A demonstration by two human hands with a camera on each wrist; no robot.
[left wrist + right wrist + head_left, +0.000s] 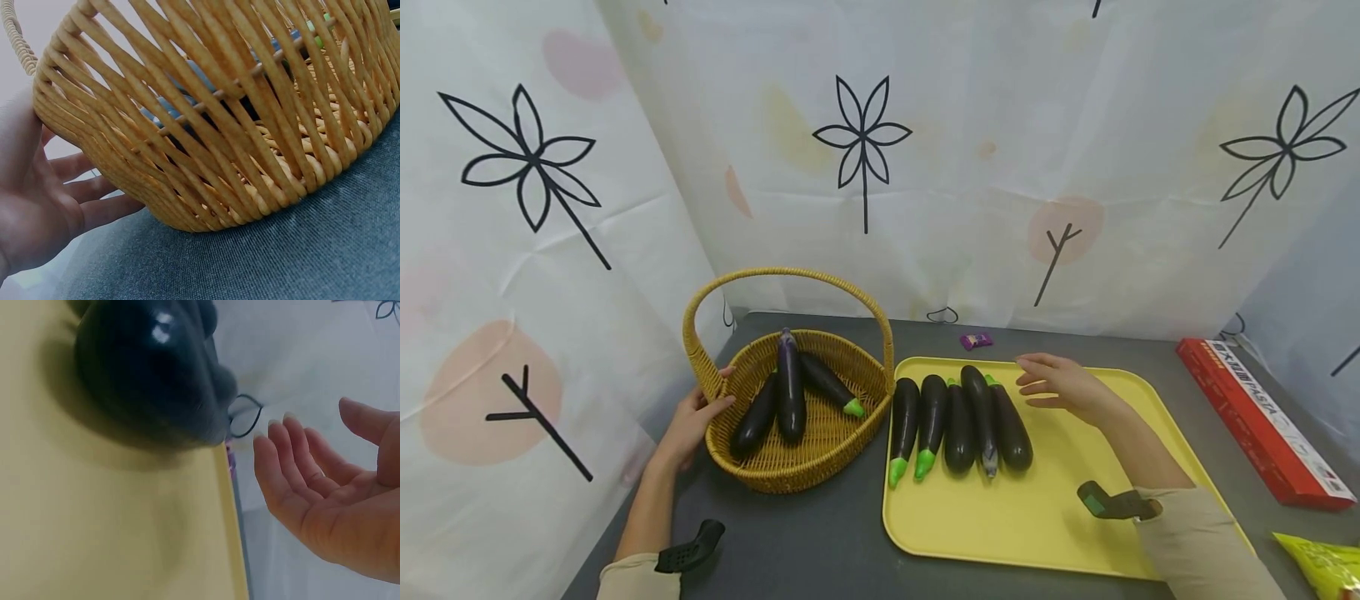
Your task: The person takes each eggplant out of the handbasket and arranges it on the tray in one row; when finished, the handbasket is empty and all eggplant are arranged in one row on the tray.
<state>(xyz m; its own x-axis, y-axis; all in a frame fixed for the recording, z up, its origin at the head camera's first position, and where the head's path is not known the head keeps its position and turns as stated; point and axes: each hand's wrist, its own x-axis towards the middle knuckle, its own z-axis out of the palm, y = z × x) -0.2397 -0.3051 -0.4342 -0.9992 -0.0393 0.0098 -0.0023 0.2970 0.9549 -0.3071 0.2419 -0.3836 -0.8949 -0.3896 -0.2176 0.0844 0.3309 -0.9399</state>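
A wicker basket (820,468) with a tall arched handle holds three eggplants (791,392). My left hand (688,425) grips its left side near the handle's foot, thumb at the rim. In the left wrist view, the fingers (103,209) lie behind the woven wall. On the yellow tray (1045,521), several dark eggplants (959,429) lie side by side along the left, some with bright green stem ends. Just right of that row, my right hand (1063,385) hovers over the tray with fingers extended and nothing held. The right wrist view shows its palm and parted thumb.
A small purple packet (976,341) lies behind the tray. To the right are a long red pasta box (1262,425) and a yellow-green bag (1326,567). Patterned white cloth (962,208) stands round the back and sides of the dark table (805,542).
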